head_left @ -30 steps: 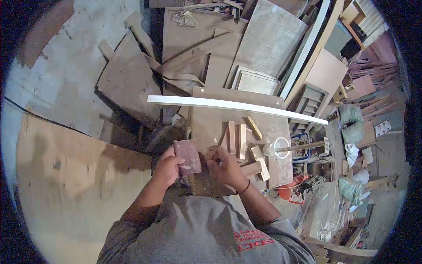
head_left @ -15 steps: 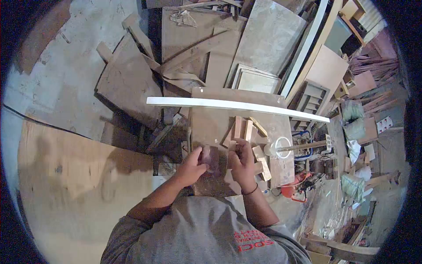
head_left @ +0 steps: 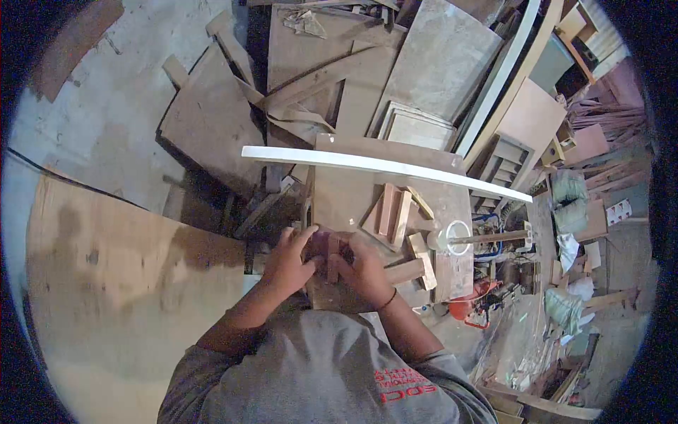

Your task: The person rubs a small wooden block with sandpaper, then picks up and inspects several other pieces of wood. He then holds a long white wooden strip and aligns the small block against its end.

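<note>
Both hands are over the near left part of a brown work table. My left hand curls around the left side of a dark reddish block. A small wooden piece stands against the block, between the hands. From the right, my right hand has its fingers closed on that small piece. To the right of it lie a short wooden block and a pale wood piece. Farther back, reddish and light wood strips rest side by side.
A long white strip crosses the table's far part. A white round container with a stick across it stands at the right. A plywood sheet is at the left. Boards lean behind the table.
My right hand has moved left, from beside the wood strips to the dark block, with a small wooden piece. My left hand has shifted left with its fingers around the block. The view has shifted slightly.
</note>
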Demonstrator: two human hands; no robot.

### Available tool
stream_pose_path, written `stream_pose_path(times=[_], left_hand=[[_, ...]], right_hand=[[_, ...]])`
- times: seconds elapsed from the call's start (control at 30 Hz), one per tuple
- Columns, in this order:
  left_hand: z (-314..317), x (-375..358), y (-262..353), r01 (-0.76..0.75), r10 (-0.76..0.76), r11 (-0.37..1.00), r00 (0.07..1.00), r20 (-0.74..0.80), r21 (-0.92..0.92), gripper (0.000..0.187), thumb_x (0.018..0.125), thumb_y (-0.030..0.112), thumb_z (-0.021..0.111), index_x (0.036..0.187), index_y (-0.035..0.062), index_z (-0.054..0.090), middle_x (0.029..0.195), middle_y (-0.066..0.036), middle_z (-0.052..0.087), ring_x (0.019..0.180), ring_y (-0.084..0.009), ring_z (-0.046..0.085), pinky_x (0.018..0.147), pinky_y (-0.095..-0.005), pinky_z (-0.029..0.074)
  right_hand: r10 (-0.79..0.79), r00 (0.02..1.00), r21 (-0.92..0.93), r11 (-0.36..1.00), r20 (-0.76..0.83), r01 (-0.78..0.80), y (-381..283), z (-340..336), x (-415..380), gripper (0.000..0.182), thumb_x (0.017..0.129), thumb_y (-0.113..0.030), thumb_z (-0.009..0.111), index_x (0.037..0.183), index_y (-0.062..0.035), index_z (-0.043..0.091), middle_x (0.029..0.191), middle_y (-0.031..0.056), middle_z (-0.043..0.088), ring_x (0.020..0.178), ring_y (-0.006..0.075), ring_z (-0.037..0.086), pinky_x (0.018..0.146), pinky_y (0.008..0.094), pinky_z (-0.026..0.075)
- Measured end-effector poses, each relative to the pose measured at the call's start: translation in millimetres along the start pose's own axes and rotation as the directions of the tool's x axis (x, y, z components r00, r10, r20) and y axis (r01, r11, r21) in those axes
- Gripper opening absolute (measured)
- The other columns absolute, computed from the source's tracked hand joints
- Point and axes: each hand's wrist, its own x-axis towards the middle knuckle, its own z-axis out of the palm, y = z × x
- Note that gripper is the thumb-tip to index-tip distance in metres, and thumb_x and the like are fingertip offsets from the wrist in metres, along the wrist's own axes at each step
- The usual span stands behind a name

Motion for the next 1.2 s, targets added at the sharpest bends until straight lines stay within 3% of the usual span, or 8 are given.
stream_pose_path(times=[0.13, 0.2, 0.3, 0.6, 0.8, 0.9, 1.0, 1.2], left_hand=[[15, -8, -24, 0.074, -0.069, 0.958, 0.997, 0.029, -0.277, 0.058, 0.08, 0.009, 0.071, 0.135, 0.0061, 0.052, 0.096, -0.017, 0.062, 0.091, -0.032, 0.063, 0.084, -0.0417, 0.051], [11, -12, -21, 0.173, -0.148, 0.913, 0.985, 0.094, -0.37, 0.053, 0.081, 0.009, 0.07, 0.132, 0.0073, 0.055, 0.09, -0.015, 0.062, 0.083, -0.0262, 0.063, 0.078, -0.0387, 0.051], [14, -14, -22, 0.088, -0.088, 0.935, 0.996, 0.015, -0.344, 0.051, 0.081, 0.009, 0.07, 0.131, 0.0091, 0.057, 0.087, -0.012, 0.061, 0.077, -0.0207, 0.062, 0.07, -0.0353, 0.051], [25, -9, -19, 0.068, -0.093, 0.868, 0.995, -0.025, -0.492, 0.05, 0.078, 0.006, 0.072, 0.126, 0.007, 0.059, 0.075, -0.009, 0.061, 0.063, -0.0196, 0.061, 0.062, -0.0335, 0.051], [26, -4, -14, 0.101, -0.099, 0.93, 0.995, 0.024, -0.353, 0.056, 0.078, 0.008, 0.073, 0.132, 0.0151, 0.058, 0.092, -0.008, 0.062, 0.072, -0.0179, 0.06, 0.067, -0.0335, 0.052], [20, -2, -11, -0.01, 0.009, 0.992, 1.0, -0.009, -0.128, 0.061, 0.079, 0.015, 0.074, 0.136, 0.0212, 0.056, 0.123, -0.016, 0.056, 0.097, -0.0279, 0.062, 0.083, -0.0399, 0.052], [24, 4, -25, -0.229, 0.232, 0.972, 0.972, -0.042, 0.053, 0.062, 0.079, 0.023, 0.075, 0.138, 0.0242, 0.055, 0.148, -0.022, 0.032, 0.128, -0.0413, 0.046, 0.104, -0.0487, 0.042], [-8, 17, -17, -0.249, 0.23, 0.953, 0.966, 0.12, 0.175, 0.067, 0.074, 0.031, 0.077, 0.137, 0.0256, 0.056, 0.158, -0.02, 0.016, 0.14, -0.0432, 0.03, 0.112, -0.0528, 0.033]], right_hand=[[-0.071, 0.995, -0.451, 0.892, -0.069, 0.032, 2, 0, 3, 0.044, 0.077, -0.017, 0.074, 0.118, -0.0054, 0.061, 0.129, 0.0172, 0.055, 0.116, 0.0408, 0.051, 0.1, 0.0467, 0.043], [-0.102, 0.993, -0.447, 0.892, -0.05, 0.069, 5, -1, 1, 0.047, 0.076, -0.02, 0.075, 0.119, -0.0069, 0.061, 0.133, 0.0155, 0.053, 0.122, 0.0403, 0.046, 0.103, 0.0476, 0.041], [-0.22, 0.973, -0.458, 0.859, 0.073, 0.229, 11, -8, 1, 0.054, 0.074, -0.027, 0.077, 0.122, -0.0098, 0.061, 0.138, 0.0123, 0.051, 0.127, 0.0393, 0.043, 0.105, 0.0497, 0.038], [-0.283, 0.919, -0.538, 0.747, 0.275, 0.39, 12, -22, 0, 0.077, 0.061, -0.043, 0.084, 0.128, -0.0133, 0.061, 0.141, 0.011, 0.05, 0.131, 0.0374, 0.042, 0.111, 0.0534, 0.029], [-0.244, 0.953, -0.574, 0.761, 0.179, 0.302, 12, -21, 6, 0.077, 0.061, -0.043, 0.083, 0.127, -0.012, 0.061, 0.138, 0.015, 0.05, 0.129, 0.0371, 0.044, 0.111, 0.0522, 0.03], [-0.27, 0.953, -0.588, 0.752, 0.138, 0.298, 13, -21, 8, 0.076, 0.062, -0.043, 0.083, 0.127, -0.0123, 0.061, 0.137, 0.016, 0.051, 0.129, 0.0372, 0.044, 0.111, 0.0522, 0.03], [-0.286, 0.95, -0.602, 0.738, 0.128, 0.304, 12, -21, 7, 0.073, 0.064, -0.044, 0.082, 0.128, -0.0135, 0.061, 0.135, 0.0168, 0.052, 0.128, 0.0377, 0.044, 0.111, 0.0528, 0.029], [-0.285, 0.949, -0.603, 0.737, 0.134, 0.306, 19, -20, 7, 0.068, 0.067, -0.044, 0.08, 0.125, -0.0136, 0.063, 0.138, 0.0185, 0.048, 0.129, 0.0389, 0.043, 0.113, 0.0544, 0.026]])
